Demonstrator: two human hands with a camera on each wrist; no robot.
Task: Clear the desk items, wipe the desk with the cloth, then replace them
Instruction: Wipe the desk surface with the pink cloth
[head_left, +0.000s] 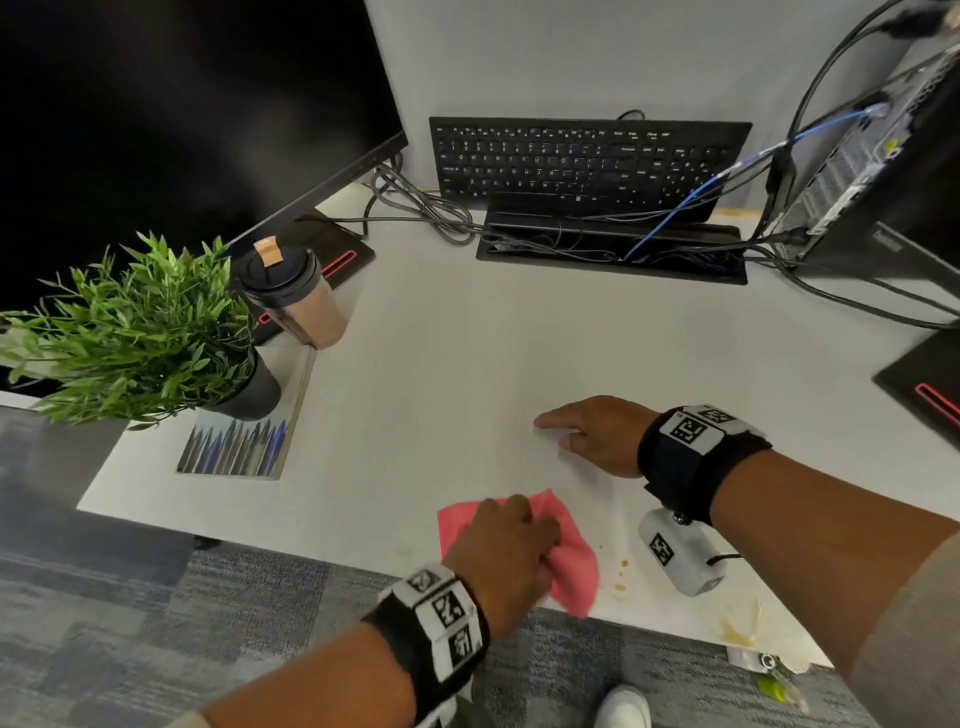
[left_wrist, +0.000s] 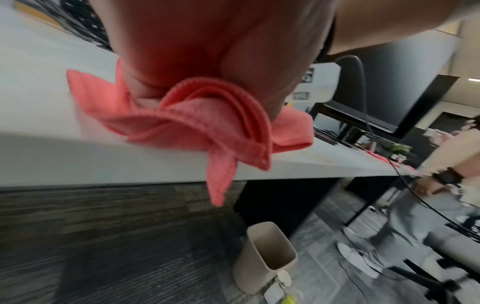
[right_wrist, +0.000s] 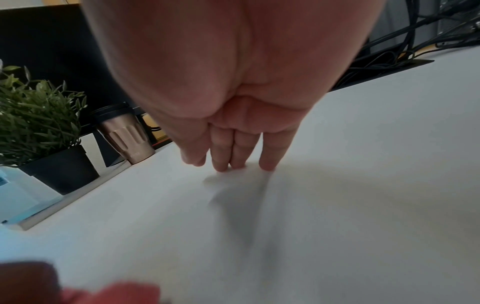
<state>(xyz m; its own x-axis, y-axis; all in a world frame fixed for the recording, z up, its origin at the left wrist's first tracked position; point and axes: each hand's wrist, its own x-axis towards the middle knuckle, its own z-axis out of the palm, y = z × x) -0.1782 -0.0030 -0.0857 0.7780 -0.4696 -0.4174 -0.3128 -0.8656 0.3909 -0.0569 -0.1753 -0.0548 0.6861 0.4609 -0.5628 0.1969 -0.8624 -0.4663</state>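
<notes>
Fingers of left hand (head_left: 501, 551) bunch pink cloth (head_left: 574, 571), lower centre, for wiping; right hand (head_left: 597, 434) flat, bracing on desk (head_left: 467, 338).

letters legible on keyboard (head_left: 582, 166) keys, other markings unreadable

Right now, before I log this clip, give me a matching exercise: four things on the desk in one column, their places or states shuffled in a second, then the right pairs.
Things:
1. pink cloth
2. right hand
3. keyboard
4. potted plant

Places or states:
A. propped upright against the back wall
B. fingers straight, touching the bare desk
C. bunched in the left hand at the desk's near edge
D. standing on a notebook at the left

Pairs: 1-C, 2-B, 3-A, 4-D
</notes>
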